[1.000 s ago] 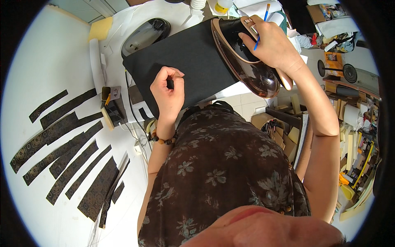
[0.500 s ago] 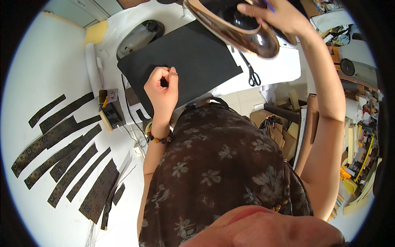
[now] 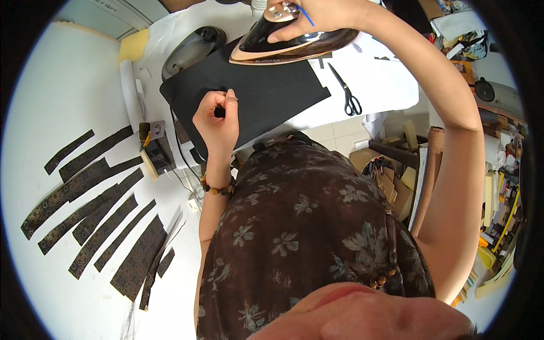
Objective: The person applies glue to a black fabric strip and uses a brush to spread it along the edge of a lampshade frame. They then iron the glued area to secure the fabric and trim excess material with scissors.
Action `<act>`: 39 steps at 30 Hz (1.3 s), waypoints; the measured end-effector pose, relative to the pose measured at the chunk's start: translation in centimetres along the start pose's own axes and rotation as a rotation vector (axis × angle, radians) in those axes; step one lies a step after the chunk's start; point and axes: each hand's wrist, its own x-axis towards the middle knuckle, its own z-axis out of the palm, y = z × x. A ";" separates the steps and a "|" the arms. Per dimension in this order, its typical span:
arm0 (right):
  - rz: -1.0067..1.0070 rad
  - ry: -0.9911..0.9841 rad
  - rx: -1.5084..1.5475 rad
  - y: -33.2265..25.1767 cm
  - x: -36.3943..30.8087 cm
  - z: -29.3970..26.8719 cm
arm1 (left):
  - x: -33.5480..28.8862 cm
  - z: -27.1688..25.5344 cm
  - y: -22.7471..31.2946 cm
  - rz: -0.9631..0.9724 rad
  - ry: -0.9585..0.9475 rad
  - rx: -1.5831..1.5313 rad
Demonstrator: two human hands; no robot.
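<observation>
Right hand [image 3: 328, 16]: grip closed around the handle of a glossy black-and-bronze steam iron [image 3: 299, 50]; a slim blue rod [image 3: 306, 16] projects from the same hand. In view, the iron overlaps the far side of a matte black rectangular sheet [image 3: 269, 88], its long axis running roughly left to right; contact cannot be confirmed. From the right grip, the sheet lies leftward and toward the body. Left hand [image 3: 218, 122]: over the sheet's near-left part, fingers curled into a ring; whether they pinch anything cannot be told. Sheet location: white counter [image 3: 391, 90], left of the black scissors [image 3: 347, 94].
</observation>
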 end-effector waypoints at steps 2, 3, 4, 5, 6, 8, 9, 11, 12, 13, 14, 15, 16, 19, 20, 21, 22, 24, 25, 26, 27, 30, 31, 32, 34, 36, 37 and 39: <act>-0.030 0.023 -0.041 0.3 -0.1 0.7 | 0.0 0.1 0.0 0.017 0.003 -0.005; -0.030 0.025 -0.038 0.5 -0.1 0.8 | 0.0 0.2 0.0 0.024 0.008 -0.007; -0.030 0.026 -0.035 0.6 -0.1 0.9 | 0.0 0.3 0.0 0.012 0.014 -0.014; -0.030 0.028 -0.032 0.7 -0.1 1.0 | 0.0 0.3 0.0 0.001 0.020 -0.020; -0.039 0.025 -0.035 0.9 0.1 0.8 | 0.0 0.4 0.0 -0.010 0.025 -0.026; -0.039 -0.001 -0.078 0.7 0.5 0.6 | 0.0 0.4 0.1 -0.027 0.034 0.002; -0.062 0.009 -0.098 0.7 0.7 0.7 | -0.1 0.3 0.2 -0.035 0.040 0.020; -0.089 0.005 -0.114 1.1 0.8 1.2 | 0.1 0.2 0.1 -0.029 0.033 0.057; -0.093 0.013 -0.115 0.9 0.4 1.1 | 0.2 0.3 0.0 -0.012 0.032 0.076; -0.097 0.022 -0.115 0.8 0.0 1.0 | 0.3 0.4 0.0 0.004 0.030 0.094; -0.076 0.016 -0.106 0.5 -0.5 0.9 | 0.4 0.6 0.0 -0.004 0.038 0.097; -0.083 0.000 -0.120 0.5 -0.6 0.9 | 0.4 0.7 0.0 -0.014 0.052 0.105; -0.080 -0.015 -0.150 0.5 -0.9 1.1 | 0.4 0.7 0.1 -0.024 0.066 0.114; -0.068 -0.051 -0.138 -0.3 -2.0 1.1 | 0.6 0.8 0.6 -0.001 0.074 0.165; -0.040 -0.078 -0.161 -0.4 -2.4 1.4 | 0.5 0.7 0.6 0.000 0.069 0.165; -0.013 -0.104 -0.184 -0.5 -2.7 1.6 | 0.4 0.6 0.5 0.003 0.065 0.167; 0.017 -0.141 -0.137 -1.3 -2.6 0.6 | 0.4 0.6 0.5 0.006 0.062 0.170; -0.022 -0.112 -0.128 -0.7 -2.2 0.9 | 0.4 0.6 0.8 -0.004 0.048 0.188; -0.035 -0.096 -0.125 -0.3 -2.0 1.0 | 0.4 0.7 0.8 -0.007 0.036 0.194; -0.062 -0.067 -0.143 -0.1 -1.5 0.8 | 0.5 0.7 0.8 0.015 0.020 0.205; -0.023 -0.060 -0.150 -0.1 -1.1 0.6 | 0.5 0.7 0.8 0.036 0.005 0.219; -0.052 0.004 -0.135 0.6 -0.5 0.7 | 0.8 0.9 1.5 0.072 -0.029 0.324; -0.055 -0.003 -0.141 0.7 -0.6 0.8 | 0.8 0.9 1.7 0.079 -0.038 0.370; -0.056 -0.009 -0.147 0.6 -0.9 0.8 | 0.8 0.9 1.7 0.077 -0.041 0.384; -0.018 -0.063 -0.189 0.5 -1.2 1.0 | 0.7 0.9 1.5 0.073 -0.035 0.414; -0.049 -0.068 -0.184 0.2 -2.1 1.3 | 0.6 0.9 1.4 0.066 -0.033 0.417; -0.030 -0.102 -0.182 -0.2 -2.8 1.3 | 0.5 0.9 1.4 0.060 -0.030 0.418; -0.037 -0.090 -0.207 -0.6 -4.1 1.7 | 0.6 0.9 1.4 0.065 -0.018 0.405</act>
